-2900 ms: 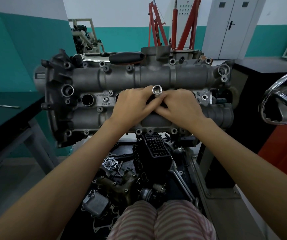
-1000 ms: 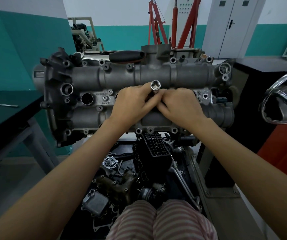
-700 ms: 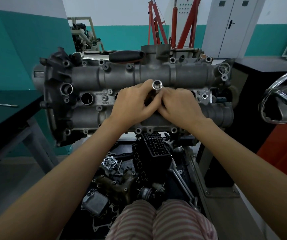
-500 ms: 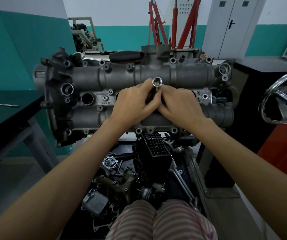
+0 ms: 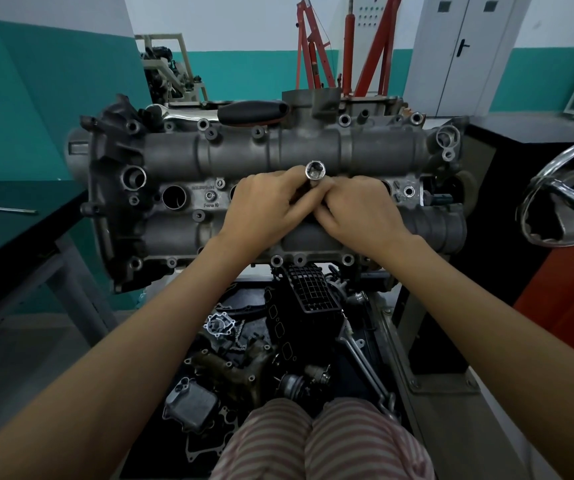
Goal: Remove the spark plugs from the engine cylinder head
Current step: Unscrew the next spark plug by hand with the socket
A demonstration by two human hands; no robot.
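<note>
Engine: the cylinder head (image 5: 278, 157) sits up on a stand at about chest height for the person, gray cast metal, long side facing them.

Socket: a shiny metal socket (image 5: 316, 170) sticks up out of the middle of the head, open end pointing at the camera. It's in the row of round holes that runs along the center.

Left hand: the left hand (image 5: 264, 209) is curled around the socket shaft from the left, fingertips pinching it just under the rim.

Right hand: the right hand (image 5: 360, 211) comes in from the other side, fingers curled onto the same socket. Both hands touch each other right at the tool.

Spark plugs: can't see any plug itself, whatever is in that hole is hidden by the socket and the fingers.

Open hole: 1 empty round hole (image 5: 174, 197) shows to the left of the hands.

Black handle: a black-handled tool (image 5: 252, 111) lies along the far top edge of the engine.

Down below: a pile of loose engine parts (image 5: 251, 344) sits under the stand, just past the person's striped pants (image 5: 320, 441).

Left side: a dark tabletop (image 5: 8, 216) with a thin metal rod (image 5: 1, 208) on it.

Back wall: a red hoist (image 5: 344, 46) stands behind the engine.
</note>
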